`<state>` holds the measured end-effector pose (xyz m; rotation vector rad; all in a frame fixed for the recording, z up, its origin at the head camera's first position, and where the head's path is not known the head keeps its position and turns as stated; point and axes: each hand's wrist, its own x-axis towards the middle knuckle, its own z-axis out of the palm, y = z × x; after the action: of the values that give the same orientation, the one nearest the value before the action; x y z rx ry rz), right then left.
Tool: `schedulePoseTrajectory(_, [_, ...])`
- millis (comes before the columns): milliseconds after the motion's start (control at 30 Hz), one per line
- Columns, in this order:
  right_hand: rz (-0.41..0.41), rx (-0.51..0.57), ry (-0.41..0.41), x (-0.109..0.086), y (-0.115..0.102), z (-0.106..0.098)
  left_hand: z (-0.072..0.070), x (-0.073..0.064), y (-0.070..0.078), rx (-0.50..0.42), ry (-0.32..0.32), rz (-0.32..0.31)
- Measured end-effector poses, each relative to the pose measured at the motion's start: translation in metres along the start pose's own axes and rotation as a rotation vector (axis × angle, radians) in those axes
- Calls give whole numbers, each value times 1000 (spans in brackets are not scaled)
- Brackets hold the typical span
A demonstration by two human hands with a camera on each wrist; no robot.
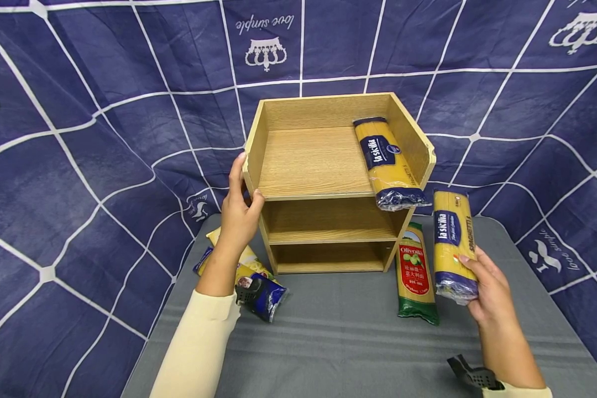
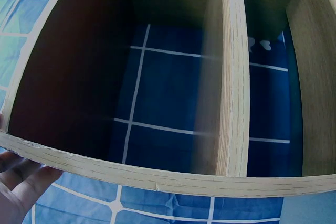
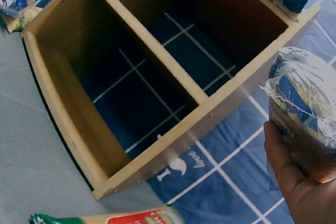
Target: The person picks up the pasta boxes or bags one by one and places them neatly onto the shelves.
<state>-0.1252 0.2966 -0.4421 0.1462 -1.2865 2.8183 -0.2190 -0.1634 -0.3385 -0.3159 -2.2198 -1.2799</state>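
Note:
My right hand [image 1: 492,284] grips a yellow-and-blue pack of spaghetti [image 1: 453,249], held upright to the right of a small wooden shelf [image 1: 323,193]. The right wrist view shows the pack's crinkled clear end [image 3: 307,95] with my thumb along its side. With fingers at its outer side and thumb at the front edge, my left hand [image 1: 241,221] holds the shelf's left wall. A second spaghetti pack [image 1: 385,160] lies on the top tier against the right wall, its lower end jutting past the front edge.
A green-and-red Olivoilà pasta pack [image 1: 415,271] lies on the grey cloth right of the shelf. Blue-and-yellow packets [image 1: 263,290] lie at the left, partly behind my left forearm. Blue curtains [image 1: 129,110] with white lines stand around the back and sides.

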Motion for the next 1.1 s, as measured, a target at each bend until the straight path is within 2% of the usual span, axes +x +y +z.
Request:
schedulePoseTrajectory(233, [-22, 25, -58, 3, -6, 12, 0, 0, -1, 9, 3, -3])
schedulePoseTrajectory(1100, [-105, -8, -126, 16, -34, 49, 0, 0, -1, 8, 6, 1])
